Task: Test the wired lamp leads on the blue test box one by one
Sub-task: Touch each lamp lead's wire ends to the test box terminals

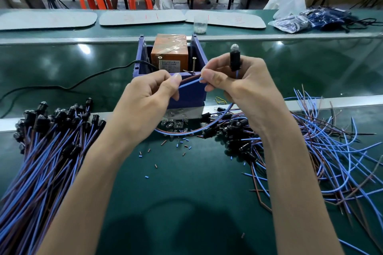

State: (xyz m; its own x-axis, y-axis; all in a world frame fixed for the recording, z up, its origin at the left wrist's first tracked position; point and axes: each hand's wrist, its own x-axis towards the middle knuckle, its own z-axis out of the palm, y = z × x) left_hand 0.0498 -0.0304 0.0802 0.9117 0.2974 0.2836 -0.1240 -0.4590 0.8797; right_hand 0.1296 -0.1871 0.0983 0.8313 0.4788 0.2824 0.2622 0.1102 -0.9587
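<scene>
The blue test box stands at the table's middle with an orange transformer inside and two upright screws at its front. My right hand holds a black lamp holder upright, its clear bulb on top, unlit. A blue and a brown lead run from my right fingertips to my left hand, which pinches their ends just in front of the box. The lead loops down under both hands.
A bundle of wired lamps lies at the left, a loose tangle of them at the right. Small insulation offcuts and loose bulbs litter the green mat. A black power cable runs left from the box. A plastic cup stands behind.
</scene>
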